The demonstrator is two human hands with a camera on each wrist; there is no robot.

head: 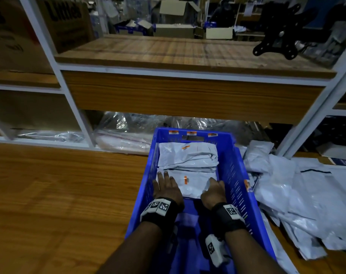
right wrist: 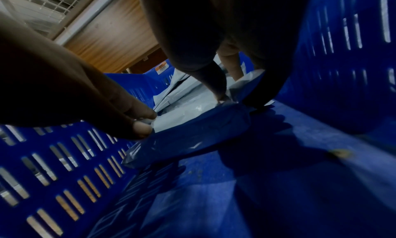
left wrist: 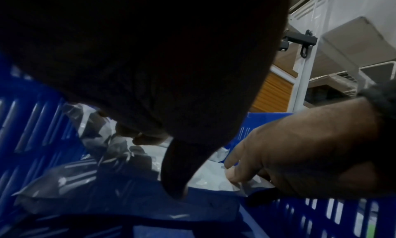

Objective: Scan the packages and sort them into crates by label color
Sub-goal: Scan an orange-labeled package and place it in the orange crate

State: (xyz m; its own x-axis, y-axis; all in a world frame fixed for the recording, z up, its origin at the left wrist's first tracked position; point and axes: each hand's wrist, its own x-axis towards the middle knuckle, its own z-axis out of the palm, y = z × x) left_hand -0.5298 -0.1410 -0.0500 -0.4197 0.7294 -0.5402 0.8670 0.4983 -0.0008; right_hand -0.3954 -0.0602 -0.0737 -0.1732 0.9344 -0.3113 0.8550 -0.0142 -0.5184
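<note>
Presently we set an orange-labelled poly mailer into the blue crate: left hand flat on it, right hand pinching its edge. Next, we judge, release and fetch another from the pile right of the grip.

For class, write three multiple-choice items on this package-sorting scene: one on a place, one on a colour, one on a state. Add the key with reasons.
1. Where does the loose pile of grey plastic mailer bags lie?
A. right of the blue slotted plastic crate
B. on the upper wooden shelf
C. inside the crate

2. What colour is the label on the near grey package in the crate?
A. green
B. orange
C. pink

3. How is the left hand?
A. clenched in the air
B. gripping the crate rim
C. flat on the package, fingers straight

Key: 1 A, the pile lies outside the crate's right wall; 2 B, an orange strip shows; 3 C, the head view shows it.
</note>
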